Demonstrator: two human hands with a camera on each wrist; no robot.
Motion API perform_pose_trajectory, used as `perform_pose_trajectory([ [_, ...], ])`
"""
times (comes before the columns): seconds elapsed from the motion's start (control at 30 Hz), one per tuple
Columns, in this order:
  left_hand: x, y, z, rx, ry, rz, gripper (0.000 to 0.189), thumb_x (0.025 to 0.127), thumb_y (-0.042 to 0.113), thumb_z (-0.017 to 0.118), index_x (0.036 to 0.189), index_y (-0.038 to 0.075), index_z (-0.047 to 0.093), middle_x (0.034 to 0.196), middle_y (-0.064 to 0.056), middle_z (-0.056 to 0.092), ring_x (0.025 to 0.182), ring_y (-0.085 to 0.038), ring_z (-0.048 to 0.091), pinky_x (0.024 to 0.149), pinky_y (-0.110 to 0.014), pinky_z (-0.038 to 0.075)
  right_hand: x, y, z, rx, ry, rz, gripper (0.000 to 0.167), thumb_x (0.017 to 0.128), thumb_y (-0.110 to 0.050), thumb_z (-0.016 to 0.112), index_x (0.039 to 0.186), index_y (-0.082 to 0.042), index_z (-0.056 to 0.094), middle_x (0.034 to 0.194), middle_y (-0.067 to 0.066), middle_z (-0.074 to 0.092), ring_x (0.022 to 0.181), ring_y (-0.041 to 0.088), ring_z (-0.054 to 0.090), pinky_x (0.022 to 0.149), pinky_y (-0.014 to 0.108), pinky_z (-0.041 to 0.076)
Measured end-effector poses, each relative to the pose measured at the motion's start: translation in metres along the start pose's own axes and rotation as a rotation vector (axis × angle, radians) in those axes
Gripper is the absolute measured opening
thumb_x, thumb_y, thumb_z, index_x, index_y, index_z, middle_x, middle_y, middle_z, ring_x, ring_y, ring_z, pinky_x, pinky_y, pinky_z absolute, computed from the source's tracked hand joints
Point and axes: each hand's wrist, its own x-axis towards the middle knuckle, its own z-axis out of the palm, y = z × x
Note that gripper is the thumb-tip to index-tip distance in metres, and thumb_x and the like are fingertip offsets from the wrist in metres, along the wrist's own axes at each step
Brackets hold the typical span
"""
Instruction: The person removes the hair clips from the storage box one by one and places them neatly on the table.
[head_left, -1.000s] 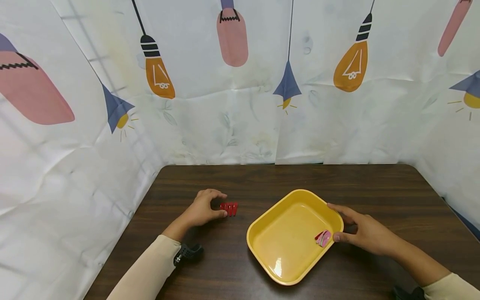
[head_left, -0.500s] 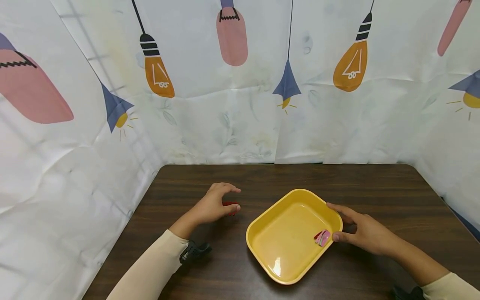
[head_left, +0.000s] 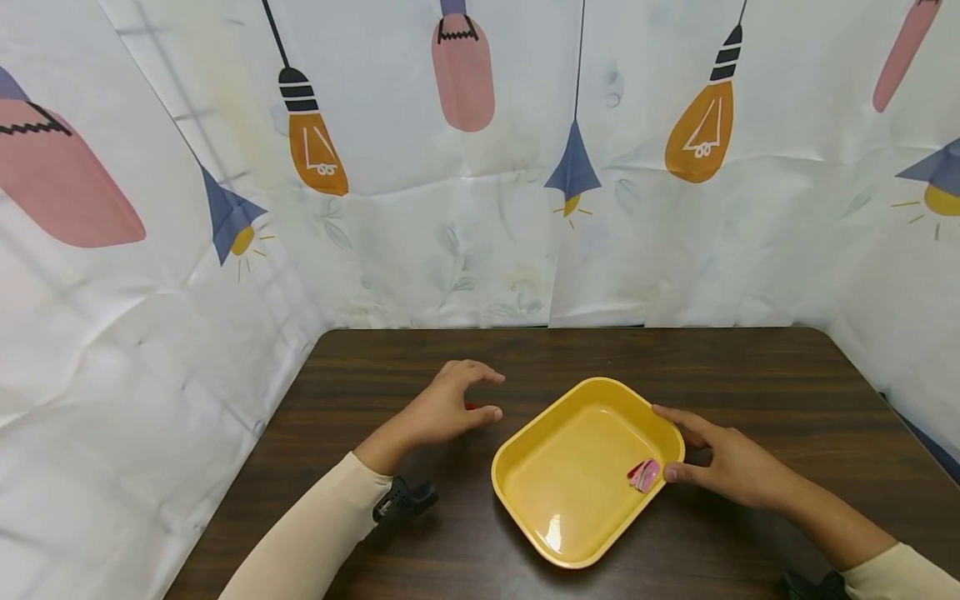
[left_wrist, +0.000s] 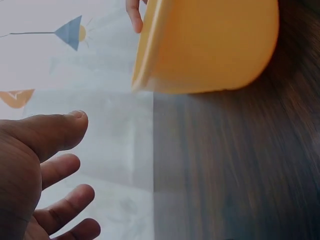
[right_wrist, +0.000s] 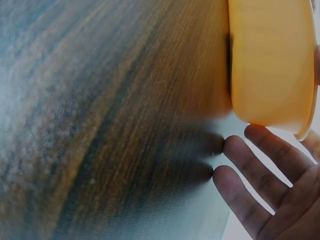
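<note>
My left hand (head_left: 448, 404) hovers over the table left of the yellow tray (head_left: 504, 479), thumb and fingers spread apart with nothing between them. Only a bit of a red thing (head_left: 470, 407) shows behind that hand; the rest is hidden. In the left wrist view the thumb and fingers (left_wrist: 65, 131) are apart from the tray. My right hand (head_left: 731, 462) rests at the tray's right end, index finger and thumb touching the rim. Its other fingers (right_wrist: 235, 185) lie fairly straight by the tray wall and the table. Small pink and red hair clips (head_left: 644, 475) lie inside the tray near the right hand.
The dark wood table (head_left: 420, 550) reaches back to a white curtain (head_left: 390, 267) printed with lamps and bulbs, which also hangs along the left side. A black strap (head_left: 405, 500) sits on the left wrist, over a cream sleeve.
My left hand has moved right and slightly away, past the red clips, covering most of them, and its thumb and fingers have spread wider. The right hand and tray have stayed put.
</note>
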Motion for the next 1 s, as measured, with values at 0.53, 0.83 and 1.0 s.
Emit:
perform_pose_trajectory([
  [0.53, 0.02, 0.038, 0.006, 0.029, -0.036, 0.135, 0.048, 0.092, 0.031, 0.08, 0.136, 0.019, 0.064, 0.138, 0.004, 0.057, 0.131, -0.021, 0.043, 0.107, -0.044, 0.041, 0.0, 0.0, -0.001, 0.004, -0.005, 0.004, 0.084, 0.087, -0.056, 0.076, 0.158, -0.033, 0.037, 0.129, 0.015, 0.068, 0.119, 0.043, 0.062, 0.089, 0.07, 0.046],
  [0.83, 0.031, 0.057, 0.014, 0.044, -0.075, 0.175, 0.047, 0.095, 0.033, 0.077, 0.137, 0.018, 0.064, 0.139, 0.004, 0.057, 0.133, -0.021, 0.042, 0.11, -0.043, 0.039, 0.0, 0.001, -0.001, 0.008, -0.003, -0.004, 0.084, 0.087, -0.056, 0.076, 0.158, -0.033, 0.037, 0.128, 0.015, 0.068, 0.117, 0.042, 0.063, 0.088, 0.068, 0.049],
  [1.0, 0.038, 0.063, 0.019, 0.043, -0.095, 0.187, 0.048, 0.095, 0.032, 0.076, 0.139, 0.018, 0.063, 0.139, 0.003, 0.057, 0.133, -0.021, 0.042, 0.11, -0.041, 0.039, 0.0, 0.001, 0.0, 0.01, -0.003, -0.005, 0.084, 0.087, -0.055, 0.076, 0.158, -0.033, 0.037, 0.128, 0.015, 0.068, 0.117, 0.042, 0.063, 0.088, 0.068, 0.049],
])
